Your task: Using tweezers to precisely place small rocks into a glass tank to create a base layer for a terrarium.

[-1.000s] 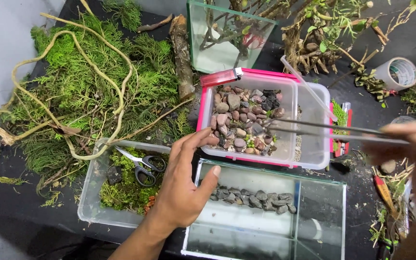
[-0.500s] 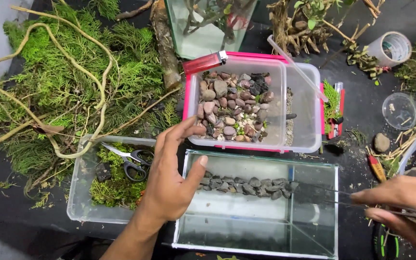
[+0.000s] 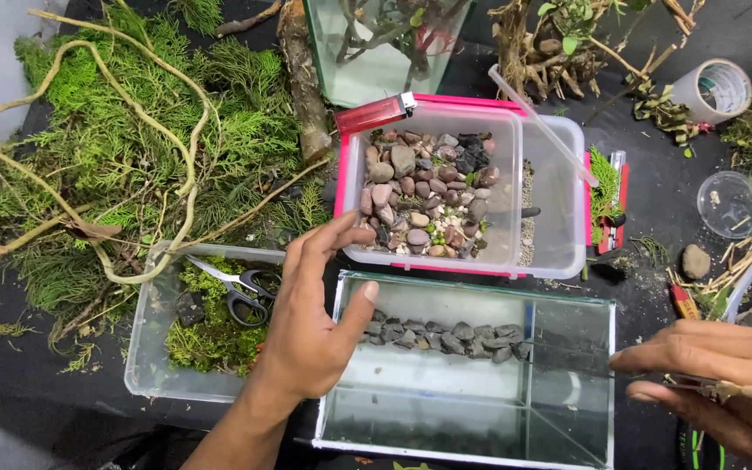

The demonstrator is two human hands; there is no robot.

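- Pinching long tweezers [image 3: 585,361] in my right hand [image 3: 720,383], I keep them near-level, tips pointing left at the stone row [image 3: 450,338].
- Left hand [image 3: 311,326] open, steadying the glass tank [image 3: 472,435].

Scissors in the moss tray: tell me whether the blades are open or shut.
Shut. The scissors lie flat on the moss, both blades together in one thin line pointing up-left, black handles side by side.

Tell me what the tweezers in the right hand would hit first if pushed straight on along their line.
The right hand points the tweezers leftward into the glass tank. Straight on, the tips would likely meet the right end of the row of dark stones first, though depth is hard to judge.
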